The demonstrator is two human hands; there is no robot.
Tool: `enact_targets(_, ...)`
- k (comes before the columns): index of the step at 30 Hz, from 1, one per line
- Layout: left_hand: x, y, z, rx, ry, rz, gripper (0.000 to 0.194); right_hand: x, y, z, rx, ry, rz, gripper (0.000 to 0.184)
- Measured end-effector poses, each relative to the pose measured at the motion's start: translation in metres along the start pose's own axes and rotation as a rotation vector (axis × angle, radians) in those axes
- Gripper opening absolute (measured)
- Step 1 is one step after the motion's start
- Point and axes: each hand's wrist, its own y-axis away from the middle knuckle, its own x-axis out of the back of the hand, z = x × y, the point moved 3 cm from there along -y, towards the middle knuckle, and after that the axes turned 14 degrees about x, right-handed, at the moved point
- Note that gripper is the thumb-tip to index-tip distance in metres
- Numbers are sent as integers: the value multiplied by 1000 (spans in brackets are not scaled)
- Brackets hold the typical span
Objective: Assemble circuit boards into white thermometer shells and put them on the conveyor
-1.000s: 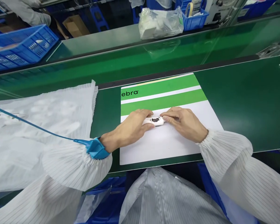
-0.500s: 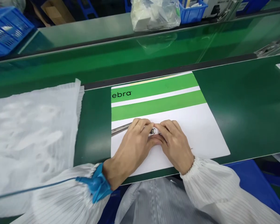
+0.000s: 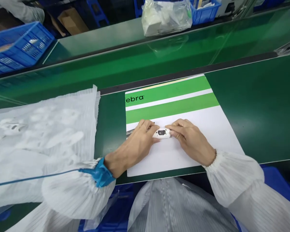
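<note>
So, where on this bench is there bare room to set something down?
Bare green mat lies right of the printed sheet, with a narrow strip between sheet and plastic film. Crowded: mid-sheet, where left hand and right hand hold the white device.

The left hand (image 3: 132,145) and right hand (image 3: 190,141) grip opposite ends of a white plastic device (image 3: 161,133) with a dark round opening, above a printed white-and-green card (image 3: 207,138) on a green conveyor belt (image 3: 256,112). Metal tweezers (image 3: 129,133) poke out under the left hand at 9 o'clock. A blue wrist strap (image 3: 100,173) circles the left wrist at 8 o'clock. A translucent plastic sheet (image 3: 45,129) lies at 9 o'clock, a bag of white parts (image 3: 165,19) at 12, and a blue crate (image 3: 19,48) at 10.
</note>
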Motion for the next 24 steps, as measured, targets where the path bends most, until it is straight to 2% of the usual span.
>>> enact_targets(4,9,-7,1,149,70,-220,30,6,-4,3,-42,-29,-28,26)
enact_targets(6,10,-7,3,188,100,-247,31,6,-4,2,-48,-29,-31,24)
enact_targets(9,7,-1,3,138,107,-108,29,-1,0,-5,-19,48,-5,19)
enact_targets(12,2,-2,2,55,168,2,28,-12,6,-13,64,217,54,23)
enact_targets(15,-2,-21,4,47,235,70,33,-20,11,-20,143,360,67,23)
enact_targets(18,-8,-42,12,-2,192,176,32,-21,13,-23,188,444,50,25)
enact_targets(21,-14,-49,16,-16,178,173,35,-20,16,-26,220,477,36,26)
enact_targets(24,-10,-45,17,-17,163,102,36,-17,17,-31,223,446,42,31)
